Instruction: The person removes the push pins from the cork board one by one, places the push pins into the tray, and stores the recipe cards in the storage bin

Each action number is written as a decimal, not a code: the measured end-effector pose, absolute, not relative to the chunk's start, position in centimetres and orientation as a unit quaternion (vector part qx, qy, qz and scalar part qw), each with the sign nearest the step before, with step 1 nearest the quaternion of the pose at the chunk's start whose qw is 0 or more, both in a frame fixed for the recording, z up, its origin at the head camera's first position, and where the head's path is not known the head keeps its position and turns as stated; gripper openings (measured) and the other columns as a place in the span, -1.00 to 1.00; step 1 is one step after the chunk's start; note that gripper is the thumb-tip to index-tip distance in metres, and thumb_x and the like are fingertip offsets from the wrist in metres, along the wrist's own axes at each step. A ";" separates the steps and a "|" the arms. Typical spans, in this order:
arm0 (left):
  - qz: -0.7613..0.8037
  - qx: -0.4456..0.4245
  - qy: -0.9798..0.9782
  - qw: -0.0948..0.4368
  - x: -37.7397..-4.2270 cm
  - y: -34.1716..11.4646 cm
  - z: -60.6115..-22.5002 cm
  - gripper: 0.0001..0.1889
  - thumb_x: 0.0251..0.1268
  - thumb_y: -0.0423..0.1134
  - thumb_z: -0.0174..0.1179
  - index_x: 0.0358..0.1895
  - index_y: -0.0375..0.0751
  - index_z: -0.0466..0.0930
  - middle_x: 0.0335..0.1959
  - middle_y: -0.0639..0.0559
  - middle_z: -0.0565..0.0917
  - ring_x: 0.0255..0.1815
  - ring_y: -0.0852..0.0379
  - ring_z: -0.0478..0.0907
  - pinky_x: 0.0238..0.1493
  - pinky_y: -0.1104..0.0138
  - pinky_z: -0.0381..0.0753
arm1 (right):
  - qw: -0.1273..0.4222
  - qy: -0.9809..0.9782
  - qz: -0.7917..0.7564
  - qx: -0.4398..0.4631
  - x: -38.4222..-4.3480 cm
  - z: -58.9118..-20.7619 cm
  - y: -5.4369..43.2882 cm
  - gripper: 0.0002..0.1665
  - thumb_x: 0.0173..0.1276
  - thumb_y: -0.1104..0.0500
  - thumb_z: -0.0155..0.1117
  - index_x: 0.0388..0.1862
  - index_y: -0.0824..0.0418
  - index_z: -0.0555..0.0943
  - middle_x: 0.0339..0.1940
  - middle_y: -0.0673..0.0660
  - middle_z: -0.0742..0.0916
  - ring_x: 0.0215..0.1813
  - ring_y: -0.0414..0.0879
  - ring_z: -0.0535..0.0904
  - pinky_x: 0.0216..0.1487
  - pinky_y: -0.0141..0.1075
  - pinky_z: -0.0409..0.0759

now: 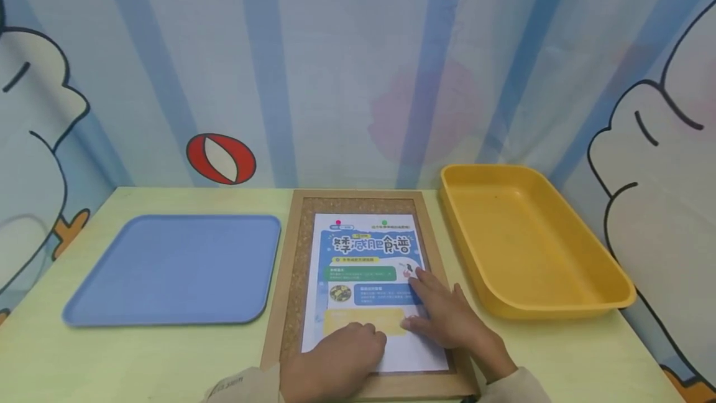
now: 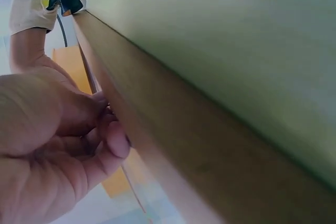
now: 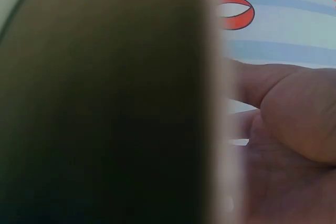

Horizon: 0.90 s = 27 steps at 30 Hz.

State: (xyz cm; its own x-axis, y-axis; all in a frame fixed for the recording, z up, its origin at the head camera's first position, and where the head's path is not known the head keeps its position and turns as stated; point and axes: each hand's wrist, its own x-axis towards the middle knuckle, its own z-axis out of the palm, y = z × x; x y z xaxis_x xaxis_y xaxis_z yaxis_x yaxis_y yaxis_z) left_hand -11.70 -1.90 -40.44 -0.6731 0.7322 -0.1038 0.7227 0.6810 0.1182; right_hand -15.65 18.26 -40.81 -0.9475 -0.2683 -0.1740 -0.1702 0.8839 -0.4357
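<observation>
A printed sheet (image 1: 366, 291), blue and white with large Chinese lettering, lies on a wood-framed cork board (image 1: 296, 291). A pink push pin (image 1: 338, 222) and a green push pin (image 1: 384, 222) sit at its top. My left hand (image 1: 338, 359) is over the sheet's lower part, fingers curled. In the left wrist view its thumb and fingertips (image 2: 118, 139) come together beside the frame; anything between them is hidden. With fingers spread, my right hand (image 1: 447, 313) rests on the sheet's right side. The frame's blurred edge covers much of the right wrist view.
To the left, a shallow blue tray (image 1: 184, 272) lies on the pale yellow-green table (image 1: 168, 359). A deeper yellow tray (image 1: 537, 241) stands at the right, close to the board. Behind them hangs a striped cloth backdrop (image 1: 335, 79) with cartoon figures.
</observation>
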 end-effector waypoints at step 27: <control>0.087 0.370 0.911 0.158 -12.4 -2.4 -39.9 -0.79 0.32 -0.32 0.20 -0.01 -0.14 0.63 -0.28 0.12 0.65 -0.25 0.31 0.56 0.00 0.38 0.62 | 0.104 0.963 -0.195 -0.153 -15.2 -41.0 18.4 -0.08 0.34 -0.04 0.35 0.51 0.39 0.23 0.62 0.35 0.18 0.64 0.26 0.00 0.59 0.15 -0.04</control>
State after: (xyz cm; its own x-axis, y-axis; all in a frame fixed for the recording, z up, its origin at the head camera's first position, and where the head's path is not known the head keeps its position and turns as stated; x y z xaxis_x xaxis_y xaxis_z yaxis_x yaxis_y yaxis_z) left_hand -12.43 -2.37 -39.92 -0.6765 0.7018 -0.2233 0.6472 0.7112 0.2745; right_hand -15.21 18.42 -41.00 -0.9316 -0.3354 -0.1401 -0.2545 0.8771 -0.4073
